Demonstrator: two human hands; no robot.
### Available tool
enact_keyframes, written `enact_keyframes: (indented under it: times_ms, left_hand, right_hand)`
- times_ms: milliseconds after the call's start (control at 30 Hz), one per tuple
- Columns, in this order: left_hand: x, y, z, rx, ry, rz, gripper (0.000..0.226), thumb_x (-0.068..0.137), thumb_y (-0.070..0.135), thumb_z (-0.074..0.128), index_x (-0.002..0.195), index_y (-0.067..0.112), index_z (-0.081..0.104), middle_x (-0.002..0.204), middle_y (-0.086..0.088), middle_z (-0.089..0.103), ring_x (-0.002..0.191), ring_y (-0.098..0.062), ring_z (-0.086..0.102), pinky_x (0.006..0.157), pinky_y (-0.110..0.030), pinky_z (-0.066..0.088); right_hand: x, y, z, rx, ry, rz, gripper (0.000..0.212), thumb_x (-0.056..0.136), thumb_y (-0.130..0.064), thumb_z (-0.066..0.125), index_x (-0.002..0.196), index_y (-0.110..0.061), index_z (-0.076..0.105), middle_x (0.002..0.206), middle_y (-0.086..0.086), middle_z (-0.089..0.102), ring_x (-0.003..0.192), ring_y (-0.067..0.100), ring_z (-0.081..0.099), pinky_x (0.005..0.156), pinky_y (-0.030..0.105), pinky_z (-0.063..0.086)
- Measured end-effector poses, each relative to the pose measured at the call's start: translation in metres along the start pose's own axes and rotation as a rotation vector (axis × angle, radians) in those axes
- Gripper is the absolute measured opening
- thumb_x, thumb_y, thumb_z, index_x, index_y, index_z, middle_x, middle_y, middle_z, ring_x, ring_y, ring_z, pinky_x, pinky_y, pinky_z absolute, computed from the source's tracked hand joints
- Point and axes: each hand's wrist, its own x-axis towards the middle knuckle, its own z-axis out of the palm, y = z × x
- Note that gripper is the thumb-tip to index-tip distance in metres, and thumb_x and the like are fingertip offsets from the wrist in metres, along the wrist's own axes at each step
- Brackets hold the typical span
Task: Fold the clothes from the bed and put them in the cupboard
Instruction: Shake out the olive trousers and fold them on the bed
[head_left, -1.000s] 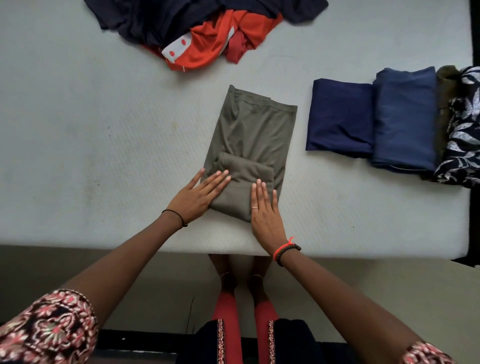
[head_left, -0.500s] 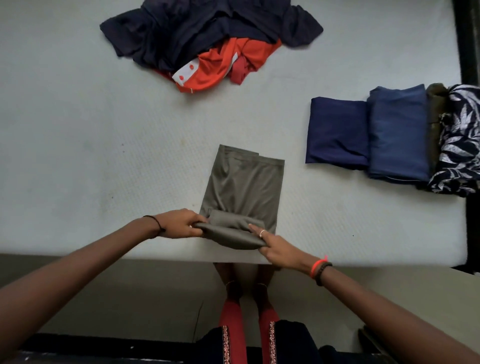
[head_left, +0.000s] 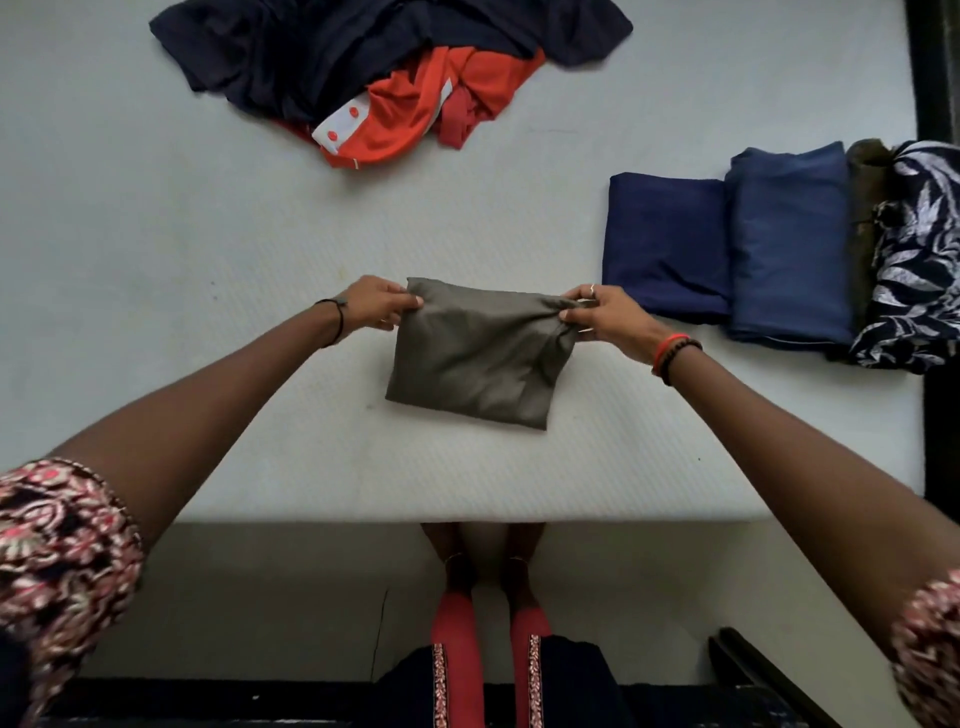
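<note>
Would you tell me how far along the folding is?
Done: folded clothes lie in a row at the right of the bed. In hand: the left hand and right hand pinch the far corners of the olive garment, nearly folded. Left: the dark and orange heap, then the cupboard, not in view.

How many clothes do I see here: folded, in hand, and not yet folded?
Folded, set aside: 4 (navy, blue, olive-brown, leaf-print)
Held by left hand and right hand: 1 (olive-grey garment)
Unfolded heap: at least 2 (dark navy, orange)
Total: at least 7
</note>
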Motion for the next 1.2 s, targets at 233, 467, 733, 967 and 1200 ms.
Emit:
enact_keyframes:
  times_ms: [233, 467, 733, 967, 1200]
  left_hand:
    - [0.015, -0.025, 0.023, -0.044, 0.557, 0.062, 0.021, 0.090, 0.013, 0.055, 0.107, 0.002, 0.063, 0.107, -0.007, 0.063, 0.097, -0.018, 0.058, 0.082, -0.023, 0.043]
    - [-0.047, -0.071, 0.129, -1.065, 0.946, -0.486, 0.035, 0.091, 0.028, 0.057, 0.075, -0.003, 0.058, 0.067, -0.012, 0.057, 0.067, -0.018, 0.059, 0.061, -0.035, 0.042]
    - [-0.045, -0.032, 0.186, -1.349, 0.639, -0.371, 0.040, 0.078, 0.036, 0.074, 0.104, 0.010, 0.058, 0.096, 0.001, 0.064, 0.083, -0.011, 0.060, 0.069, -0.023, 0.047]
    - [-0.036, -0.019, 0.169, -1.434, 0.525, -0.200, 0.047, 0.080, 0.021, 0.071, 0.124, 0.012, 0.057, 0.124, -0.004, 0.063, 0.110, -0.019, 0.061, 0.098, -0.037, 0.049]
    - [-0.048, 0.003, 0.132, -1.524, 0.189, 0.019, 0.027, 0.086, 0.008, 0.044, 0.104, 0.008, 0.063, 0.097, -0.009, 0.070, 0.088, -0.023, 0.066, 0.088, -0.039, 0.052]
  right_hand:
    - [0.026, 0.001, 0.014, -0.450, 0.398, -0.115, 0.027, 0.088, -0.009, 0.048, 0.112, -0.006, 0.059, 0.101, 0.010, 0.063, 0.092, 0.020, 0.058, 0.082, 0.030, 0.046]
    - [0.039, -0.023, 0.041, -0.613, 0.080, -0.259, 0.060, 0.082, -0.045, 0.069, 0.128, -0.010, 0.051, 0.125, 0.009, 0.056, 0.115, 0.021, 0.053, 0.099, 0.032, 0.042]
    - [0.055, -0.033, 0.054, -0.793, -0.044, -0.160, 0.069, 0.067, -0.058, 0.076, 0.117, -0.018, 0.049, 0.115, 0.002, 0.057, 0.104, 0.021, 0.054, 0.091, 0.042, 0.046]
    - [0.058, -0.026, 0.054, -0.670, -0.038, -0.139, 0.066, 0.069, -0.057, 0.075, 0.112, -0.015, 0.048, 0.102, 0.004, 0.059, 0.092, 0.022, 0.056, 0.081, 0.037, 0.047]
    - [0.050, -0.018, 0.050, -0.365, -0.051, -0.078, 0.059, 0.071, -0.058, 0.073, 0.114, -0.021, 0.053, 0.100, -0.003, 0.061, 0.091, 0.012, 0.059, 0.078, 0.025, 0.048]
